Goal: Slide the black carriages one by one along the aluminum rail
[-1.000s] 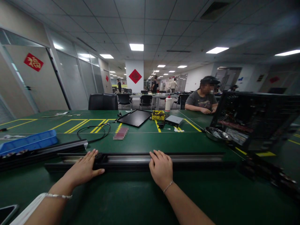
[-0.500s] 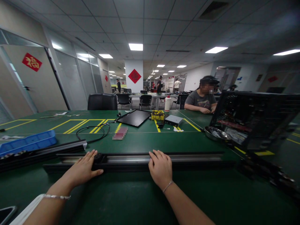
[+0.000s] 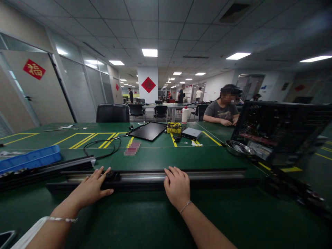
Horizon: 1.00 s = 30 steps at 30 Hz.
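A long black-and-silver aluminium rail (image 3: 155, 177) lies across the green workbench (image 3: 145, 211) right in front of me. My left hand (image 3: 89, 187) rests with spread fingers on the rail, touching a small black carriage block (image 3: 111, 175) mounted on it. My right hand (image 3: 176, 186) lies further along with its fingers over the rail's top. Neither hand visibly closes around the rail. Part of the rail is hidden under my fingers.
A second dark rail (image 3: 46, 167) and a blue plastic tray (image 3: 31, 156) lie to the left. Ahead are a coiled black cable (image 3: 102, 148) and a black panel (image 3: 147, 131). An open computer case (image 3: 275, 133) stands at right, beside a steel dish (image 3: 237, 147). A co-worker (image 3: 221, 110) sits beyond.
My view has drifted slightly, so the rail and both hands sit a little further left and lower. The hands stay on the rail. A distant person has walked rightward.
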Each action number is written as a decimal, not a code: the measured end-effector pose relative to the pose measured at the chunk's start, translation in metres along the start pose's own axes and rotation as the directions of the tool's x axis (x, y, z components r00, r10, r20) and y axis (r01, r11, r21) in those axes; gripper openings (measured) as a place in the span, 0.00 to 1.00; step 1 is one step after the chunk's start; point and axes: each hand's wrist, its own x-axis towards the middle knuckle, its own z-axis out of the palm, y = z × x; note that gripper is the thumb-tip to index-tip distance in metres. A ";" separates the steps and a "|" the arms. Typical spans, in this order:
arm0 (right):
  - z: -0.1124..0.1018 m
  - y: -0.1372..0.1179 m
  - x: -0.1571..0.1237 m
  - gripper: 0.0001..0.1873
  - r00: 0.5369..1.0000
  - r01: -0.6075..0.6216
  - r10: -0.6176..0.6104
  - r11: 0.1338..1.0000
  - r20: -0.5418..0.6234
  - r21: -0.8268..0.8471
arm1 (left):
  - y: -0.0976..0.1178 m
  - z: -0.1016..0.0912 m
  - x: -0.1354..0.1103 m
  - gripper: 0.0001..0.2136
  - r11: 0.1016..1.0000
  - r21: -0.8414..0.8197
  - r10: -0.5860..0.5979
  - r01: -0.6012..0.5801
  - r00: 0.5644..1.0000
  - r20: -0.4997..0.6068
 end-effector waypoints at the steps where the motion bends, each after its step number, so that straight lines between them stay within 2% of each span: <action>1: 0.000 0.000 0.000 0.18 1.000 0.000 0.000 1.000 0.001 -0.005 | 0.001 -0.001 0.000 0.44 1.000 0.001 -0.003 0.003 1.000 0.005; 12: 0.000 0.000 0.000 0.18 1.000 0.009 -0.009 0.998 0.005 -0.058 | 0.011 -0.004 -0.004 0.42 0.999 0.011 -0.051 0.051 0.998 0.026; 21: 0.001 0.001 0.000 0.18 1.000 0.011 -0.011 1.000 -0.005 -0.028 | 0.015 -0.008 -0.005 0.43 0.998 0.009 -0.064 0.064 0.997 0.039; 30: 0.002 0.001 0.000 0.18 1.000 0.022 -0.023 0.998 -0.004 -0.064 | 0.019 -0.001 -0.002 0.45 1.000 -0.011 0.022 -0.022 1.000 0.017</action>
